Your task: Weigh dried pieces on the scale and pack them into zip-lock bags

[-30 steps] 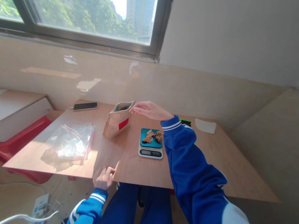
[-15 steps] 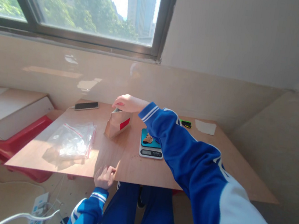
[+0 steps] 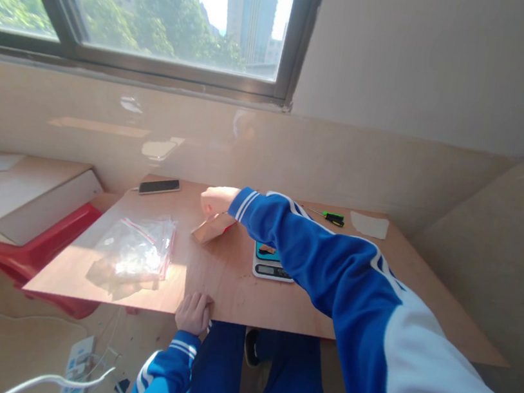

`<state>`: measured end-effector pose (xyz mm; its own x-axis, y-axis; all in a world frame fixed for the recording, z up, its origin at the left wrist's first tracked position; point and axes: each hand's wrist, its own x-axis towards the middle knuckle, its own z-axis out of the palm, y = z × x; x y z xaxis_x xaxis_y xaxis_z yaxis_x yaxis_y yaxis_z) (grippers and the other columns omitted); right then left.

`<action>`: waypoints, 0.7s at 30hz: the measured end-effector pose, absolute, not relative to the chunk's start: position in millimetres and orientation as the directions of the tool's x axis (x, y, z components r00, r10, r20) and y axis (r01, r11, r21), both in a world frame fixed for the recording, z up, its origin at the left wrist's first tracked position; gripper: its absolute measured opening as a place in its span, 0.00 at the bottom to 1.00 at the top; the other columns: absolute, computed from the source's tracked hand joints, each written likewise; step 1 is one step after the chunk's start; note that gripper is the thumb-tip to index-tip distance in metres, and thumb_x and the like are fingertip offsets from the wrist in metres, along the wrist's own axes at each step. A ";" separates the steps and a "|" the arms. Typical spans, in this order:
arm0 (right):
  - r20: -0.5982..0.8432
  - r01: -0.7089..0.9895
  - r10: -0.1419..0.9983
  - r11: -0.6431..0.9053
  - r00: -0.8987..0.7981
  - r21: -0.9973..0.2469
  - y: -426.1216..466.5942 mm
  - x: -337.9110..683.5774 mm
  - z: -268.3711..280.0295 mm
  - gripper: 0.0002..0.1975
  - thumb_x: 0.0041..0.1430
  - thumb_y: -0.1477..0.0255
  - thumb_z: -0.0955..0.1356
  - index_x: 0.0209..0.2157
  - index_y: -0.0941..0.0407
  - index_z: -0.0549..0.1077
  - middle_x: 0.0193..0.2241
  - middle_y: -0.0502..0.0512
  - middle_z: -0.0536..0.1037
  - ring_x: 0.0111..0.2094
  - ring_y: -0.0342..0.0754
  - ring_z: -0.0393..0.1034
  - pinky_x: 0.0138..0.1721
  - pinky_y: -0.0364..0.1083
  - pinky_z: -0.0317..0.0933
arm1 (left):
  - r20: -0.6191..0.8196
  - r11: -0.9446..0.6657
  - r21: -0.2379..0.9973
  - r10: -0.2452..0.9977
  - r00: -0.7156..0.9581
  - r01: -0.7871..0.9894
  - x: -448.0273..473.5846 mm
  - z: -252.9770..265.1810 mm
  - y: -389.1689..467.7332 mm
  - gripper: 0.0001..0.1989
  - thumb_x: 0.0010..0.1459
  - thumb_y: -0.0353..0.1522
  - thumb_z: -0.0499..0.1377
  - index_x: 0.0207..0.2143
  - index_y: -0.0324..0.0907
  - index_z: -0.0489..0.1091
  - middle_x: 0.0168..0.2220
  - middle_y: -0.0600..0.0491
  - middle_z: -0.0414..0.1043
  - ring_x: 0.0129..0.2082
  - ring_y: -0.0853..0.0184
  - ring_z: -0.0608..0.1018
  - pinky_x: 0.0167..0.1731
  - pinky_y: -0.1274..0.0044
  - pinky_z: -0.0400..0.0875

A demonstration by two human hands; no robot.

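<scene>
The right hand (image 3: pixel 215 201) presses down on the brown paper bag (image 3: pixel 213 228), which lies tipped over on the bench (image 3: pixel 230 283) just left of the scale (image 3: pixel 271 266); its fingers curl over the bag's top edge. The left hand (image 3: pixel 194 314) grips the bench's near edge, fingers clenched.

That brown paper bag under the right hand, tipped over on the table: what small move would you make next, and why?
Probably tilt the brown paper bag upright again. The right hand rests on its top and it leans low toward the table, away from the scale, where a few brown pieces sit. The left hand only grips the table's near edge, so the right hand would likely do it alone.
</scene>
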<state>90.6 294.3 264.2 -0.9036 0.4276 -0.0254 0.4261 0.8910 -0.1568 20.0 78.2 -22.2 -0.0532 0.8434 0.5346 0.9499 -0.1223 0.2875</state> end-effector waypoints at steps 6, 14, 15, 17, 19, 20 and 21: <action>0.196 0.455 0.446 0.890 -0.873 0.003 302.9 107.7 288.8 0.13 0.63 0.70 0.63 0.32 0.60 0.77 0.30 0.56 0.77 0.32 0.46 0.68 0.35 0.42 0.57 | 0.524 -0.073 0.337 0.843 -0.123 0.939 22.3 -15.5 77.2 0.14 0.56 0.27 0.49 0.28 0.46 0.74 0.28 0.47 0.74 0.28 0.60 0.75 0.32 0.69 0.70; 0.491 0.607 0.760 0.642 -0.426 -0.467 303.3 234.9 265.5 0.15 0.63 0.68 0.62 0.33 0.60 0.77 0.32 0.55 0.77 0.31 0.44 0.66 0.37 0.43 0.58 | 0.541 -0.218 0.375 0.840 -0.022 0.901 65.3 46.7 109.8 0.33 0.53 0.23 0.52 0.63 0.42 0.55 0.64 0.40 0.54 0.63 0.51 0.60 0.55 0.59 0.61; 0.470 0.607 0.783 0.617 -0.408 -0.500 293.9 249.2 257.2 0.15 0.63 0.68 0.62 0.33 0.59 0.78 0.33 0.55 0.77 0.32 0.45 0.67 0.38 0.44 0.59 | 0.542 -0.260 0.381 0.840 0.013 0.887 69.8 53.4 117.2 0.35 0.52 0.22 0.52 0.64 0.44 0.53 0.66 0.42 0.49 0.65 0.51 0.55 0.58 0.58 0.57; 0.412 0.600 0.816 0.578 -0.406 -0.553 272.8 272.3 240.7 0.15 0.63 0.66 0.61 0.34 0.57 0.78 0.35 0.55 0.78 0.34 0.47 0.69 0.38 0.45 0.60 | 0.510 -0.312 0.398 0.857 0.075 0.863 72.9 60.2 132.7 0.36 0.52 0.23 0.53 0.64 0.46 0.53 0.68 0.45 0.46 0.67 0.49 0.49 0.60 0.54 0.52; 0.358 0.587 0.830 0.556 -0.427 -0.589 253.2 288.6 225.8 0.16 0.64 0.65 0.61 0.34 0.56 0.78 0.35 0.55 0.78 0.35 0.48 0.71 0.38 0.46 0.62 | 0.451 -0.372 0.418 0.877 0.166 0.829 68.6 59.6 146.8 0.35 0.52 0.21 0.52 0.63 0.49 0.56 0.67 0.49 0.51 0.67 0.50 0.49 0.60 0.53 0.52; 0.337 0.578 0.834 0.547 -0.437 -0.605 245.1 294.6 219.5 0.16 0.63 0.64 0.61 0.34 0.55 0.78 0.35 0.56 0.78 0.35 0.49 0.71 0.38 0.46 0.63 | 0.424 -0.391 0.439 0.884 0.197 0.809 64.9 57.9 152.5 0.35 0.53 0.20 0.51 0.62 0.50 0.57 0.66 0.50 0.54 0.67 0.52 0.51 0.61 0.54 0.52; 0.320 0.568 0.836 0.541 -0.446 -0.621 238.5 299.3 214.4 0.16 0.63 0.64 0.61 0.34 0.55 0.78 0.35 0.56 0.78 0.36 0.49 0.72 0.38 0.47 0.64 | 0.408 -0.403 0.466 0.888 0.213 0.787 60.8 56.1 157.2 0.35 0.53 0.20 0.49 0.62 0.51 0.57 0.65 0.52 0.56 0.67 0.54 0.52 0.61 0.54 0.52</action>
